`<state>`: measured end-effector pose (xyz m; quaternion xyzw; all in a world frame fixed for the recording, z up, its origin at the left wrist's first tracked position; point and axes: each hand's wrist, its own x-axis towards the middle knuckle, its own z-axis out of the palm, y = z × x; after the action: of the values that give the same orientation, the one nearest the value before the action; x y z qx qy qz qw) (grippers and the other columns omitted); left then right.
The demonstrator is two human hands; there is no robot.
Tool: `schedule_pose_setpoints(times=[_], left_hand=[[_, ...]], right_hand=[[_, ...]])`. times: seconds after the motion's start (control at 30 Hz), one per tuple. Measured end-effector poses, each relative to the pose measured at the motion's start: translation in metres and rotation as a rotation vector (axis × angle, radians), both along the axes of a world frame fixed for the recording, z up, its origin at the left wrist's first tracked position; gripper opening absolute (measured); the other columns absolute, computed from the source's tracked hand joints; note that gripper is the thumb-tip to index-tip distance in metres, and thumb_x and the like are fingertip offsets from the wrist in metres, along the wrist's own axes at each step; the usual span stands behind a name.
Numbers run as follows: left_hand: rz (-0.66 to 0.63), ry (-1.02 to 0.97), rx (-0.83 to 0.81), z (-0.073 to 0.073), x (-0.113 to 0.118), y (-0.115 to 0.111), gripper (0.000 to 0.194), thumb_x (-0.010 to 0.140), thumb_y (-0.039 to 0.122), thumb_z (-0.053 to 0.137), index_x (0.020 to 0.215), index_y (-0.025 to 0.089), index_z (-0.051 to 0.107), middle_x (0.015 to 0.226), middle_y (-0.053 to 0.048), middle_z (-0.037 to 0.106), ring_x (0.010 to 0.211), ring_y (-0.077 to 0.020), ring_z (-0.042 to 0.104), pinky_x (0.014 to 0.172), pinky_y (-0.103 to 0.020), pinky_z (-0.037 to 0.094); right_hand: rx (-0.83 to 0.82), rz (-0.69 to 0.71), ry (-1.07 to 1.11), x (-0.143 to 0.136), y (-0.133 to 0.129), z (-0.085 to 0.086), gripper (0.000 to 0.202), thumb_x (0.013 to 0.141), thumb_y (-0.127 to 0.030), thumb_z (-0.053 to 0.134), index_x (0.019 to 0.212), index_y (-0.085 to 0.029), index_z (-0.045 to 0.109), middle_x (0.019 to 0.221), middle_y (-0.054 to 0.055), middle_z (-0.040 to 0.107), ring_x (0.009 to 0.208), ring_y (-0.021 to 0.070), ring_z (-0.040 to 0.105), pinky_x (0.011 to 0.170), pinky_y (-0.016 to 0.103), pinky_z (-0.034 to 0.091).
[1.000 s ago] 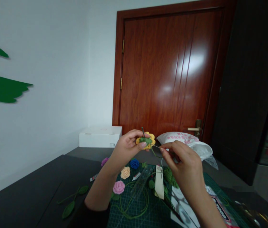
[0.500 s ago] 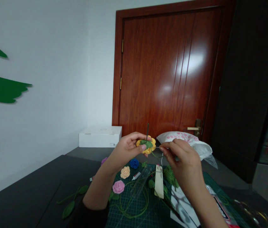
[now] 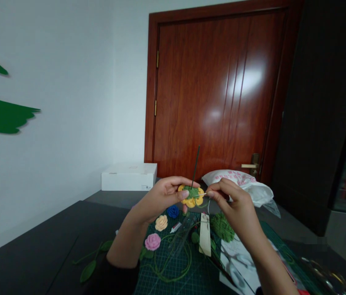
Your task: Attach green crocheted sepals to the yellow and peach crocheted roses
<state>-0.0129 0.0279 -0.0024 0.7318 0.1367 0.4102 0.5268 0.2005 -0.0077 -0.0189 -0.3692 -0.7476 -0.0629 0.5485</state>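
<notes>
- Yellow crocheted flower [image 3: 190,202] held up off the worktop [image 3: 108,209], over the cutting mat's [image 3: 200,272] far edge.
- Left hand [image 3: 162,194]: fingers pinched round flower and green base [image 3: 192,192].
- Right hand [image 3: 233,200]: thumb and forefinger closed on needle [image 3: 202,194].
- Risk, my judgement: left fingers sit close to the tip; a slip could prick. Loose pinch could let the flower twist.
- Base faces up and toward camera; petals' front hidden.
- Long axis: dark stem wire [image 3: 195,166], near upright, top leaning right. Needle nearly level, pointing left.
</notes>
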Motion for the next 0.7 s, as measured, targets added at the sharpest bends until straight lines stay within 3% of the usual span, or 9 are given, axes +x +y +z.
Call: schedule_pose_setpoints(times=[0.2,0.5,0.7], left_hand=[[-0.025,-0.055,0.0,0.002,0.004,-0.004,0.029,0.086,0.024,0.068,0.111,0.011,0.069,0.087,-0.007,0.068,0.067,-0.0125,0.062,0.056,-0.023,0.054],[0.009,-0.046,0.005,-0.001,0.003,0.0,0.029,0.085,0.026,0.068,0.111,0.012,0.068,0.096,-0.009,0.069,0.057,-0.0082,0.06,0.053,-0.022,0.052],[0.049,0.01,0.026,0.003,0.003,-0.005,0.03,0.086,0.028,0.067,0.11,0.011,0.068,0.085,-0.006,0.068,0.053,-0.0075,0.059,0.051,-0.02,0.048]], right_hand=[[-0.123,0.113,0.156,-0.004,0.006,-0.005,0.017,0.09,-0.027,0.06,0.077,-0.018,0.067,0.069,0.001,0.061,0.064,0.0164,0.055,0.056,0.026,0.04],[-0.019,-0.022,-0.01,0.005,-0.009,0.006,0.016,0.092,-0.024,0.059,0.078,-0.02,0.066,0.07,0.0,0.061,0.064,0.0154,0.053,0.059,0.026,0.039],[0.059,-0.081,-0.107,0.007,-0.015,0.01,0.016,0.092,-0.022,0.058,0.077,-0.02,0.064,0.072,0.002,0.062,0.07,0.0175,0.057,0.065,0.029,0.043]])
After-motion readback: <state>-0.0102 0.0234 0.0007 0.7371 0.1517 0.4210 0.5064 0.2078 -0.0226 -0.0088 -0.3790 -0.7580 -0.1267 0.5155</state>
